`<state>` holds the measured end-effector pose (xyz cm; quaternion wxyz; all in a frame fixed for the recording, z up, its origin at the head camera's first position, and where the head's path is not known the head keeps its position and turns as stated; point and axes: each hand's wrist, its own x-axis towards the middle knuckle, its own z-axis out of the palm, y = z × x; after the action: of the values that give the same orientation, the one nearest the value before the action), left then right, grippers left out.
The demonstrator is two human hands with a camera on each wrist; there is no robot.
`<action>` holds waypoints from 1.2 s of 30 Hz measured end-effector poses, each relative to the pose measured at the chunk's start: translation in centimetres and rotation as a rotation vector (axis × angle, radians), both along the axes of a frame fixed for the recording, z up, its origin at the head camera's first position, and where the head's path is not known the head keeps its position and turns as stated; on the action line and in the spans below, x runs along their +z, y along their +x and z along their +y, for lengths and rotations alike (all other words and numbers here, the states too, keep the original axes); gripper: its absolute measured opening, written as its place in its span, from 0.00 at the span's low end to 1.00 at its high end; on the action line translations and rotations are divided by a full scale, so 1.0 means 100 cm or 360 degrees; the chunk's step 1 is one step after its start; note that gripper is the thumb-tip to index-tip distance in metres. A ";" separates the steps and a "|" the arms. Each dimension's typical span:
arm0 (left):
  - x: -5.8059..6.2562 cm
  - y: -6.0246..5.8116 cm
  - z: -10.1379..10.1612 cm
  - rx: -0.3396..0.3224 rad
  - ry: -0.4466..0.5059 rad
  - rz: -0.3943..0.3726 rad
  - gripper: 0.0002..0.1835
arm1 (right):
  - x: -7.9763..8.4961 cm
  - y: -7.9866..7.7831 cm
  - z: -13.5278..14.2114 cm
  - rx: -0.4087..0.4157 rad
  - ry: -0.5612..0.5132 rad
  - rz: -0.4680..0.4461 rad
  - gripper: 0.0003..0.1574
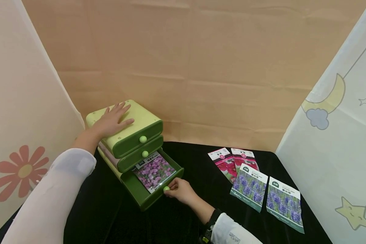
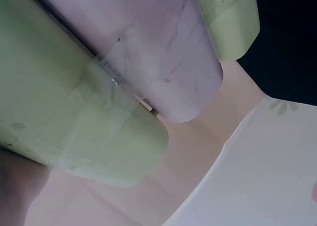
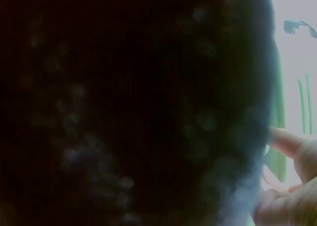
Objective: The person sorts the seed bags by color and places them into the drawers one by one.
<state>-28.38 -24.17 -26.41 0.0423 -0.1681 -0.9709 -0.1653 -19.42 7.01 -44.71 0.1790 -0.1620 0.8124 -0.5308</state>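
Observation:
A small chest of drawers [image 1: 137,117] with green fronts stands at the left in the head view. My left hand [image 1: 112,121] rests on its top with the fingers spread. The bottom drawer [image 1: 140,195] is pulled out, and a seed packet with pink-purple flowers [image 1: 155,172] lies inside, its back end under the drawer above. My right hand [image 1: 181,191] pinches the round light-green knob [image 1: 166,188] of that drawer. In the left wrist view the chest's taped side [image 2: 109,132] fills much of the picture. Something dark covers most of the right wrist view, with part of my right hand [image 3: 292,196] at its edge.
To the right on the black cloth [image 1: 201,162] lie two packets with red flowers [image 1: 224,164] and two with blue-purple flowers, one left [image 1: 250,186] and one right [image 1: 283,203]. A brown paper backdrop [image 1: 201,67] and printed white side panels [image 1: 338,152] surround the table.

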 end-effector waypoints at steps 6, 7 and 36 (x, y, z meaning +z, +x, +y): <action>-0.001 -0.003 -0.001 0.0001 -0.0104 -0.0072 0.42 | 0.001 -0.001 -0.002 0.0001 -0.0006 0.0025 0.15; -0.001 -0.003 -0.001 0.0003 -0.0123 -0.0086 0.42 | 0.001 -0.001 -0.002 0.0001 -0.0003 0.0032 0.15; 0.003 -0.003 0.008 0.0018 -0.0223 -0.0205 0.42 | 0.013 -0.051 -0.064 -0.0125 0.0234 0.0208 0.13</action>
<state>-28.71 -23.41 -26.16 -0.0313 -0.1542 -0.9817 -0.1072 -24.55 0.66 -43.42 0.1161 -0.1508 0.8648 -0.4647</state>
